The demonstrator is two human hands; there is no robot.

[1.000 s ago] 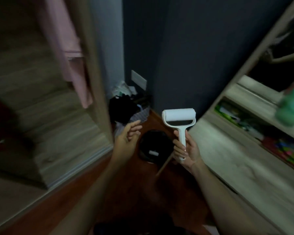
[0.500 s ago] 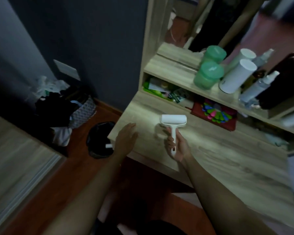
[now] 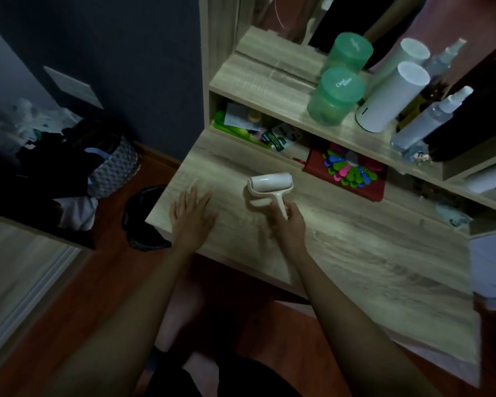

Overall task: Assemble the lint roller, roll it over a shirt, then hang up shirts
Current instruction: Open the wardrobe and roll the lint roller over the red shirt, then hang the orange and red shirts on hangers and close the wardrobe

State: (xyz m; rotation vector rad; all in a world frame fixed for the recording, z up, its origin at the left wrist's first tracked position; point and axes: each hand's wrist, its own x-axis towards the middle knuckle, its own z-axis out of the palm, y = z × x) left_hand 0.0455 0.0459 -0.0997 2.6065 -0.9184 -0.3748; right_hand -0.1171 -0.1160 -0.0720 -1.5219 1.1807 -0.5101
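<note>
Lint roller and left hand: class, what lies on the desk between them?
Nothing: in the head view only bare wooden desk shows between the open left hand and the lint roller held by the right hand.

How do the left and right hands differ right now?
The left hand is open and empty, fingers spread flat over the wooden desk; the right hand is curled shut around the handle of the lint roller. The left sits near the desk's corner, the right further in. Both are bare and over the desk.
</note>
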